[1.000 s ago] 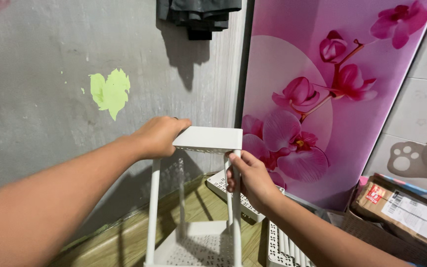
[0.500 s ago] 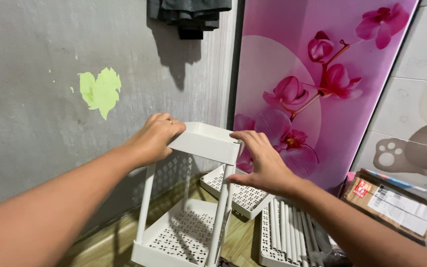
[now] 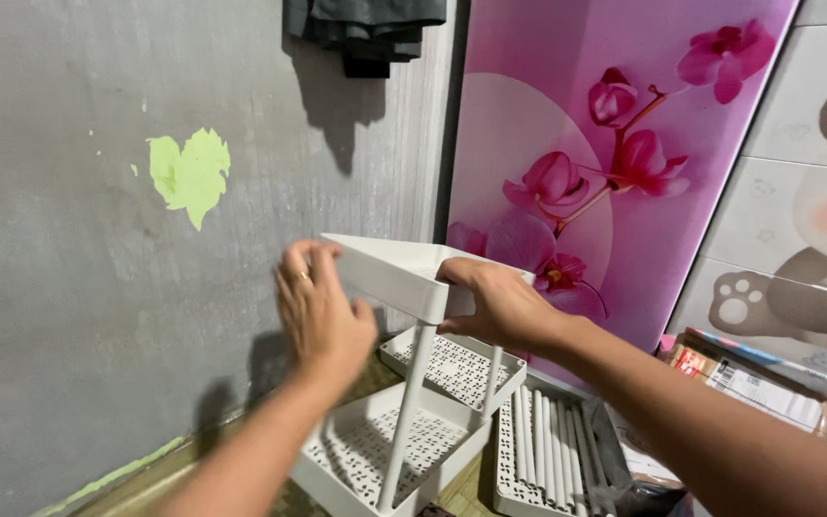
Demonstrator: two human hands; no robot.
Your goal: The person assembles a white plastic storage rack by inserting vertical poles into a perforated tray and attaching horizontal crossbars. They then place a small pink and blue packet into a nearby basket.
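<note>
1. Head view showed a white rack [image 3: 404, 383] tipped over at a slant near the grey wall [image 3: 69, 316].
2. Its top tray [image 3: 404, 273] was up high, between both hands.
3. The left hand [image 3: 323, 311] was spread flat with fingers apart, touching the tray's left end (a ring was on one finger).
4. The right hand [image 3: 500, 306] was curled over the tray's right edge, holding it.
5. The bottom tray [image 3: 385, 450], full of little holes, sat low by the floor.
6. Another white tray [image 3: 457, 369] lay behind it.
7. A bunch of white poles [image 3: 552, 445] lay on the right.
8. A pink flower panel [image 3: 605, 153] stood behind.
</note>
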